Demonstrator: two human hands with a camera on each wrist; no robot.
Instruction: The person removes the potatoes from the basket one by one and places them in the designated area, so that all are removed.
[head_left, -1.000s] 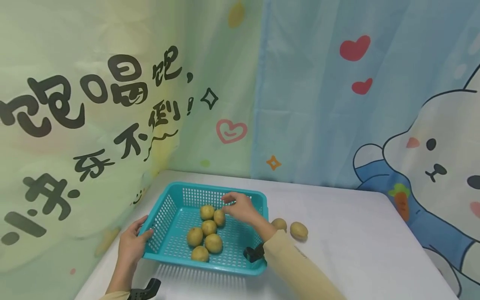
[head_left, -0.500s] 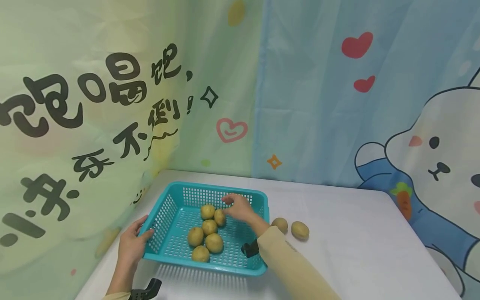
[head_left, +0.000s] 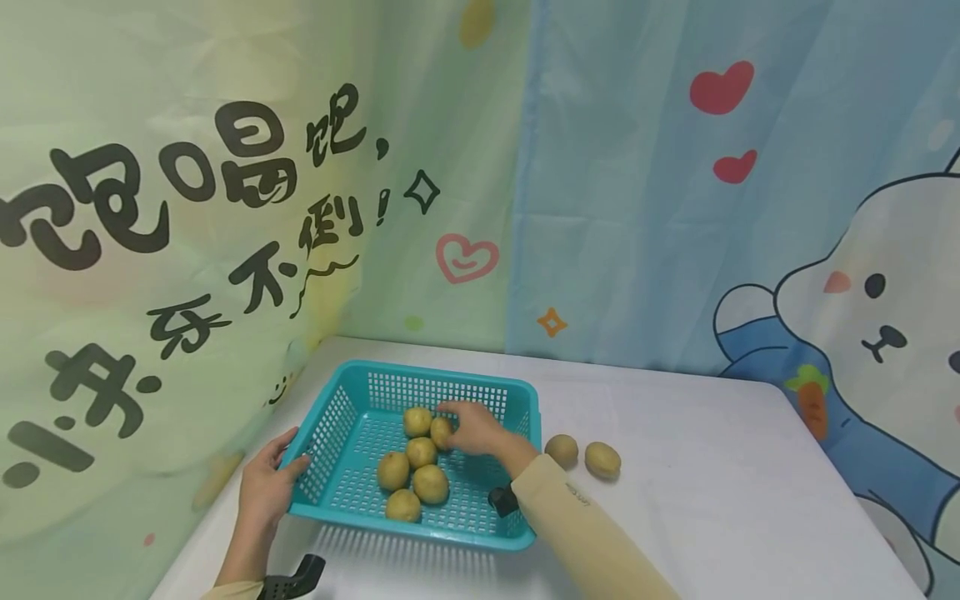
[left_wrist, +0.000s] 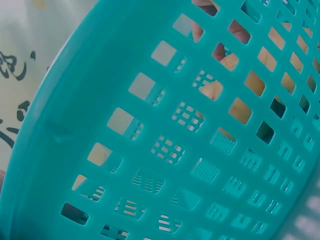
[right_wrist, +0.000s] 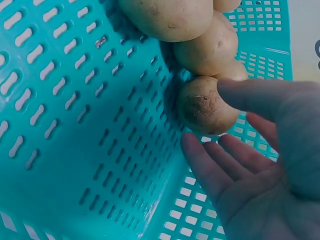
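Observation:
A turquoise plastic basket (head_left: 352, 517) with perforated walls sits on the table and holds several potatoes (head_left: 431, 484). My left hand (head_left: 266, 483) grips its left rim, thumb on the inner side and fingers outside; the left wrist view shows mainly the basket's perforated wall (left_wrist: 65, 135). Inside the basket, my right hand (head_left: 478, 429) reaches to the rightmost potato (right_wrist: 205, 106) of the group. In the right wrist view the thumb (right_wrist: 250, 95) overlaps that potato's edge, while the extended fingers (right_wrist: 205, 162) lie close beside it. This potato has a brown patch.
Two more potatoes, one nearer the basket (head_left: 562, 451) and one farther right (head_left: 603, 460), lie on the white table (head_left: 712, 500) beside the basket's right wall. Printed curtains (head_left: 600, 208) hang behind and to the left. A black wrist device (head_left: 504, 500) hangs below my right sleeve.
My right hand has lowered and shifted slightly, its fingers coming closer around the rightmost potato. The left hand keeps its grip on the basket, and the potatoes stay in place.

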